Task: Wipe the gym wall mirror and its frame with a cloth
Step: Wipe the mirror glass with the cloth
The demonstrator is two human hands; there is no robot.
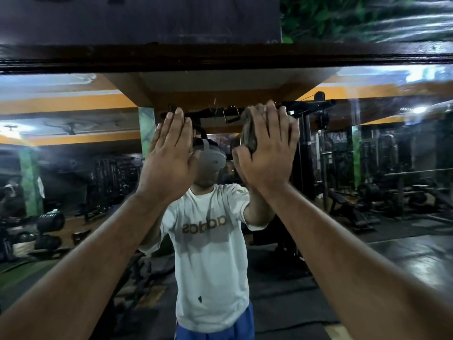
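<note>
Head view, facing a wall mirror (367,192) with both bare arms raised toward the glass.

Left hand (169,155): flat, fingers straight and held together, pointing up; palm turned to the glass, contact with the surface not discernible. Nothing held.

Right hand (267,153): fingers straight and spread over a crumpled brownish cloth (250,133), pressing it against the mirror at roughly head height in the reflection. Cloth bunched beneath the palm, protruding past the thumb side and above the fingertips; edge on the far side hidden by the hand.

Frame (220,55): dark wooden top rail, running horizontally across the upper part of the view, well above both hands and untouched by either. Above the rail, a dark panel (137,18) at left and green foliage patterning (367,18) at right, streaked with light.

Reflection in the glass: person in a white T-shirt (210,261) with mirrored lettering, blue shorts (215,332) and a grey headset (212,158); reflected arms meeting the real hands. Behind, a dim gym with dark weight machines (311,148), a bench (348,212) at right, weight plates (51,222) on the floor at left, orange ceiling beams (63,101) and green pillars (29,182). Bright ceiling lights blurred at both upper corners of the glass.
</note>
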